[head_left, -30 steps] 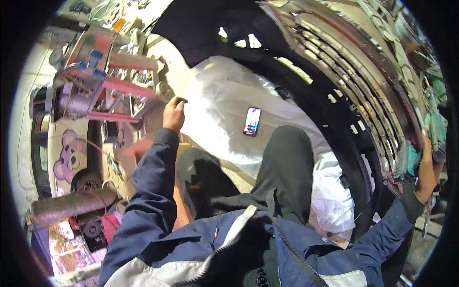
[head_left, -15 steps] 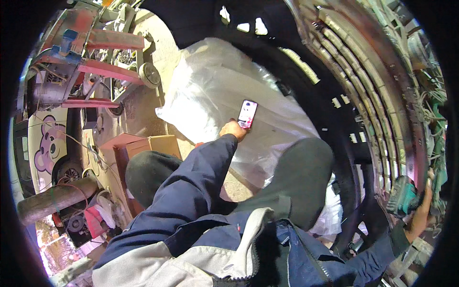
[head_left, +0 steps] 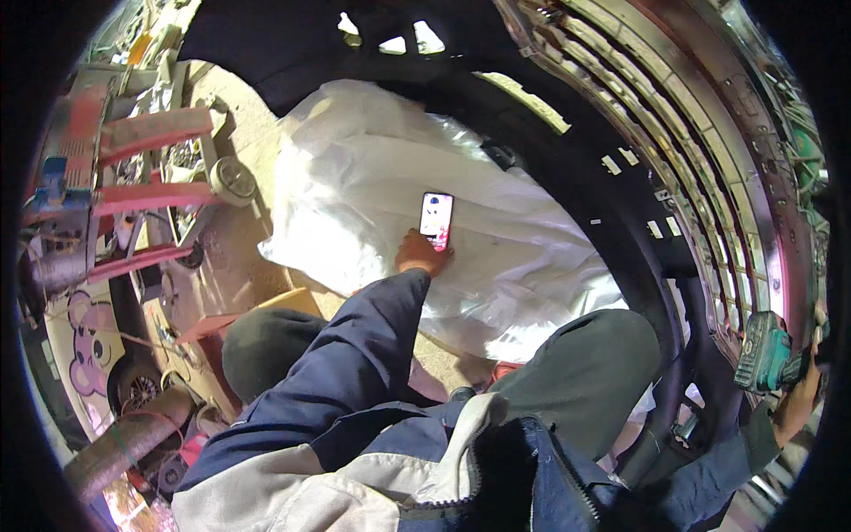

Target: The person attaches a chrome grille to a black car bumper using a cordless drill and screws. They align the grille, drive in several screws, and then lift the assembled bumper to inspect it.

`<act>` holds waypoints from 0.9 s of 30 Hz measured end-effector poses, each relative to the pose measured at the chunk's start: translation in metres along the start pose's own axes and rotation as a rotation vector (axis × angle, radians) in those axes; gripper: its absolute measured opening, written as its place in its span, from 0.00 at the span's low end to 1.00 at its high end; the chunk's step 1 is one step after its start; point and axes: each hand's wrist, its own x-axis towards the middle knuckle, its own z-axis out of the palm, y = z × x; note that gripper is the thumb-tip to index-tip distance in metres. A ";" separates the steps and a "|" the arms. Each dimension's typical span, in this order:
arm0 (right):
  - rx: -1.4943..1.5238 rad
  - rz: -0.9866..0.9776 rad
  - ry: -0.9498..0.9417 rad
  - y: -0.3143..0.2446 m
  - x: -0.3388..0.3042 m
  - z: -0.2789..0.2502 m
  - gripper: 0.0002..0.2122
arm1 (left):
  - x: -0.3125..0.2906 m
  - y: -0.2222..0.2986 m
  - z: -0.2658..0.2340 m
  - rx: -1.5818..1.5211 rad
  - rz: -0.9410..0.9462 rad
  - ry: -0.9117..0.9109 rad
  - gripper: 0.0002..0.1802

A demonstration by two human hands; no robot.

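A lit smartphone point(head_left: 436, 218) is over white plastic sheeting point(head_left: 355, 151), in front of me. My left hand point(head_left: 423, 255) is closed round its lower end, with the thumb and fingers partly hidden beneath the wrist and sleeve. At the far right, a teal and black cordless power tool point(head_left: 769, 351) has its battery base toward me. My right hand point(head_left: 800, 399) is wrapped at its grip, close to the picture's dark rim; most of those fingers are hidden. My knees are bent on either side of the left arm.
A large curved black car bumper point(head_left: 585, 191) arcs round the sheeting, with a slatted grille point(head_left: 683, 133) along its right. Leftward stand a wheeled frame with red bars point(head_left: 160, 137), a cardboard box point(head_left: 213, 328), a thick cylinder point(head_left: 133, 443) and a vehicle with a cartoon bear point(head_left: 93, 346).
The phone and my left hand have shifted slightly left, and the phone stands straighter. The tool and my right hand appear farther right. The whole view has shifted, with the left-hand frame moving left.
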 end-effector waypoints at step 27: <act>-0.208 -0.152 0.170 -0.099 -0.035 0.055 0.14 | 0.071 0.241 0.026 0.225 0.677 -0.062 0.54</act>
